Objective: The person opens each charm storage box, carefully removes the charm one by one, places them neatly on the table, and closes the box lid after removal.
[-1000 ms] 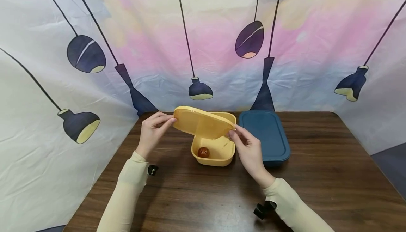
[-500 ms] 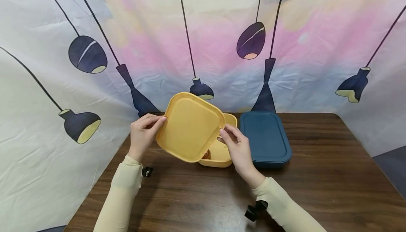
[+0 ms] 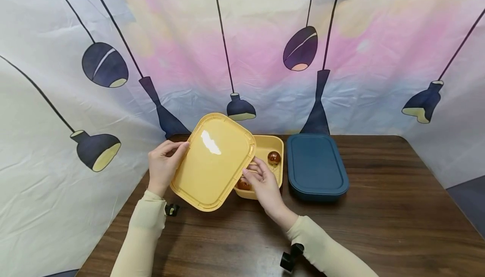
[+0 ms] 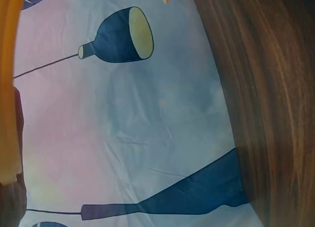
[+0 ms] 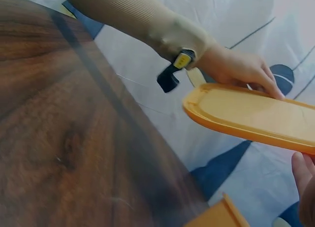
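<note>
A yellow rectangular lid (image 3: 214, 163) is held up and tilted in the head view, its rimmed underside facing me. My left hand (image 3: 165, 163) pinches its left edge between thumb and fingers. At the opposite edge, my right hand (image 3: 266, 188) grips the lid with thumb and fingertips. Behind the lid stands a yellow box (image 3: 279, 142) without its cover, partly hidden. Inside it, a shiny amber-brown ball (image 3: 274, 158) lies toward the right, and another brown round thing (image 3: 244, 184) shows near the front. The right wrist view shows the lid (image 5: 256, 116) edge-on between both hands.
To the right of the yellow box stands a dark blue box (image 3: 317, 165) with its lid on. Everything rests on a dark brown wooden table (image 3: 386, 209). A cloth printed with lamps (image 3: 356, 58) hangs right behind the table's far edge.
Both hands have carried the yellow lid leftward off the box and turned it from nearly edge-on to underside facing me. More of the box's inside shows, including the ball on the right.
</note>
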The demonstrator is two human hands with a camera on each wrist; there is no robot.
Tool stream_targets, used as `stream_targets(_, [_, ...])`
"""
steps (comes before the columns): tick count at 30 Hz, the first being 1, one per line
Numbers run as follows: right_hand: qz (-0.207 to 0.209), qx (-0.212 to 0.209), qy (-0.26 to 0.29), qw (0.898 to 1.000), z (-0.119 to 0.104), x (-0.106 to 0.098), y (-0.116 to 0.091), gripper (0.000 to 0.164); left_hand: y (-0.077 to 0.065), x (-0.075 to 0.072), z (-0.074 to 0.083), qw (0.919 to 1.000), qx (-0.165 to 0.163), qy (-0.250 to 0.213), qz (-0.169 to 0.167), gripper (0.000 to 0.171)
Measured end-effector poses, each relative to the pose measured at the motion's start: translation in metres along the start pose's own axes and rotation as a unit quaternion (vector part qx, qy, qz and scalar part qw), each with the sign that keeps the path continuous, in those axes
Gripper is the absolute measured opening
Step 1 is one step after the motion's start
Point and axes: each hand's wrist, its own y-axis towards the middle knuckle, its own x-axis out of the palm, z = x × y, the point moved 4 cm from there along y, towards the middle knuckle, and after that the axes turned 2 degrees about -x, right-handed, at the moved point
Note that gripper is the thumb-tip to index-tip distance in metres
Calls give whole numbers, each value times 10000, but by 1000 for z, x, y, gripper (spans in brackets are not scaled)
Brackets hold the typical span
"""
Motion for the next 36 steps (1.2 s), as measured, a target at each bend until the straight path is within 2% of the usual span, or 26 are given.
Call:
stream_targets(2, [-103,84,9,9999,4,6,-3,41,-1,-1,-2,10000,-63,31,58,4])
stream_targets(5, [-289,296,90,9991,12,14,-6,41,-2,-3,-10,9994,-340,11,111,5])
stream_targets(10, [-724,643,43,9953,24,27,-14,44,-9,-11,-42,9952,-948,146,200,11])
stream_targets(12, [-914,653,-27,9937,27,31,-17,46,-12,-13,-55,9925,-1182,211,236,14])
stream_targets(18, [-1143,754,-250,9903,42,40,-21,47,-20,-16,-79,9820,-1835,401,179,24])
stream_targets(25, [-1102,1192,-535,9853,58,43,-21,47,-38,-16,-99,9628,-2527,937,-167,33])
stream_targets(31, [-1378,1497,-884,9751,68,47,-22,46,-56,-18,-114,9419,-3047,1330,-471,39])
stream_targets(34, [-1513,1611,-1052,9696,75,48,-24,46,-65,-16,-123,9306,-3228,1584,-689,40])
stream_targets(36, [-1578,1617,-1322,9651,79,48,-24,46,-68,-14,-128,9263,-3265,1683,-846,40])
